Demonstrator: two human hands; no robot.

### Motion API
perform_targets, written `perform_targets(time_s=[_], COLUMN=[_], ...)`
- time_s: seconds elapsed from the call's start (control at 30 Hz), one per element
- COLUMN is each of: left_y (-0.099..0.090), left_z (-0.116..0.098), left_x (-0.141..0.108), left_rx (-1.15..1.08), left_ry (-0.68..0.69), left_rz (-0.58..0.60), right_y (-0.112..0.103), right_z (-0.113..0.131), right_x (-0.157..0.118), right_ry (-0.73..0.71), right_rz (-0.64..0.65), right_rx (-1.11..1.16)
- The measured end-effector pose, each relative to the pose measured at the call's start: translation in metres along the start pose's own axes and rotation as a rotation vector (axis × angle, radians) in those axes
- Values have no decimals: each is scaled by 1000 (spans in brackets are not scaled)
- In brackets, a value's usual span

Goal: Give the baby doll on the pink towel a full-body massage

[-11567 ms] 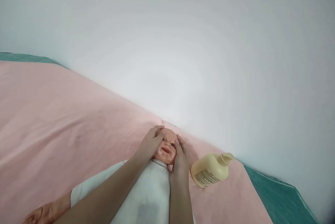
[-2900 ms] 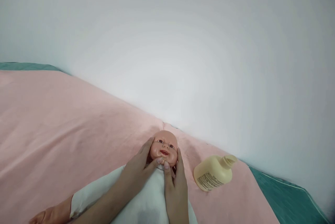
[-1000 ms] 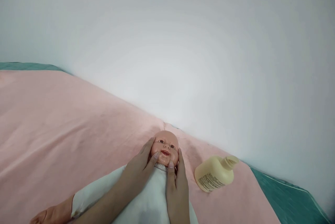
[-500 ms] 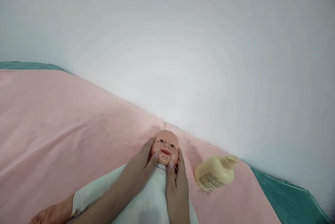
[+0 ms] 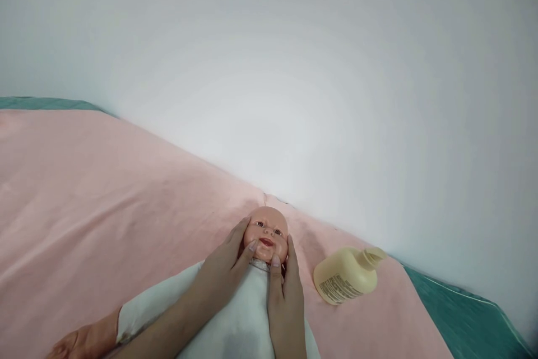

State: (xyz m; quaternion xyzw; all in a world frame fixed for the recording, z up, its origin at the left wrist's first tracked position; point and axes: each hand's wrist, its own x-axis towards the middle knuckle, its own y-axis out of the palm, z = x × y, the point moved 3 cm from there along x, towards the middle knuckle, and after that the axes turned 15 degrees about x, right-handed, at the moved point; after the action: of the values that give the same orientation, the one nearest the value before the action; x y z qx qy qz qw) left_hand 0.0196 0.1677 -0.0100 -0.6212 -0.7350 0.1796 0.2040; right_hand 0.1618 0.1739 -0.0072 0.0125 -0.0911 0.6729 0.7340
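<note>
A baby doll (image 5: 247, 314) in a white outfit lies face up on the pink cloth, its bald plastic head toward the wall. My left hand (image 5: 227, 265) cups one side of the doll's head, fingers along the side and thumb on the cheek near the mouth. From the other side, my right hand (image 5: 286, 292) holds the head, its thumb on the lower cheek by the chin. The doll's arm shows at the lower left; my forearms cover part of its body. A yellow pump bottle (image 5: 344, 276) with printed text stands to the right of my right hand.
The pink cloth (image 5: 105, 191) covers the surface under the doll and bottle. A green cover (image 5: 466, 314) shows beyond it at the right and in a strip at the far left. A white wall (image 5: 269, 68) rises directly behind the cloth's far edge.
Both hands keep their hold on the doll's head, with hardly any movement. The whole view has shifted very slightly.
</note>
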Motion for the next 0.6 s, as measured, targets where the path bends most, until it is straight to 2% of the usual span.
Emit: perform_targets(time_s=[0.6], left_y=[-1], left_z=[0], left_x=[1], left_rx=[-14], left_ry=[-4], left_rz=[-9], right_y=[-1], right_z=[0], right_x=[0], right_ry=[3], right_rz=[4], right_rx=[-16])
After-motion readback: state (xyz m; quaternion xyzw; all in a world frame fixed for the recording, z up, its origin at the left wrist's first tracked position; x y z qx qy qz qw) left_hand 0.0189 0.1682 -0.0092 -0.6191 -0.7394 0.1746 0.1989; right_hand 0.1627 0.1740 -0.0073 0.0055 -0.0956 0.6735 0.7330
